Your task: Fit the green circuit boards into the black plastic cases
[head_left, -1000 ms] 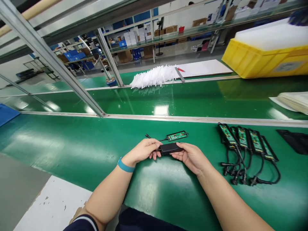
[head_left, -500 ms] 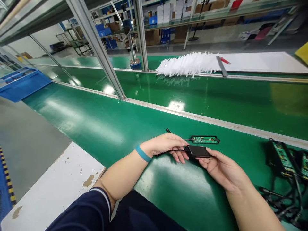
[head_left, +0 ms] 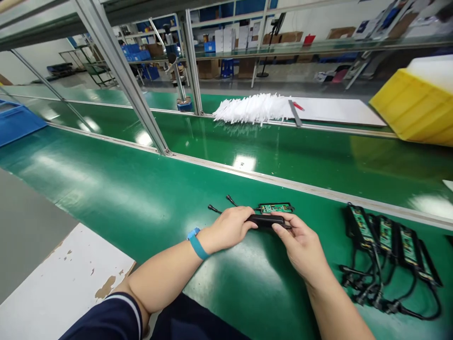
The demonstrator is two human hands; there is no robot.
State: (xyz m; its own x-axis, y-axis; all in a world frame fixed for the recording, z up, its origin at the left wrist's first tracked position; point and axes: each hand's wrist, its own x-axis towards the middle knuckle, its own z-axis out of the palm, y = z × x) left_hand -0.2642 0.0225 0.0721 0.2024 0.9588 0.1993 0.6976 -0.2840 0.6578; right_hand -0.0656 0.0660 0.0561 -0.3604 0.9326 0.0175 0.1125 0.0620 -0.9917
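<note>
A closed black rectangular case (head_left: 264,220) is held between both hands, a little above the green bench. My left hand (head_left: 230,229), with a blue band at the wrist, grips its left end. My right hand (head_left: 297,238) pinches the right end between thumb and fingers. Just beyond the case lies an open black housing with a green circuit board (head_left: 276,208). Two black cable ends with connectors (head_left: 214,208) stick out past my left hand; which unit each belongs to is partly hidden.
Several open black housings with green boards (head_left: 385,234) lie at the right, their black cables (head_left: 377,293) tangled in front. A metal rail (head_left: 255,175) crosses behind. Farther back are white strips (head_left: 255,108), a red-handled tool (head_left: 299,106) and a yellow bin (head_left: 410,106).
The case has been tilted so its narrow side faces me, and my left hand has closed over its left end. The view has swung right, bringing the yellow bin and more boards into sight.
</note>
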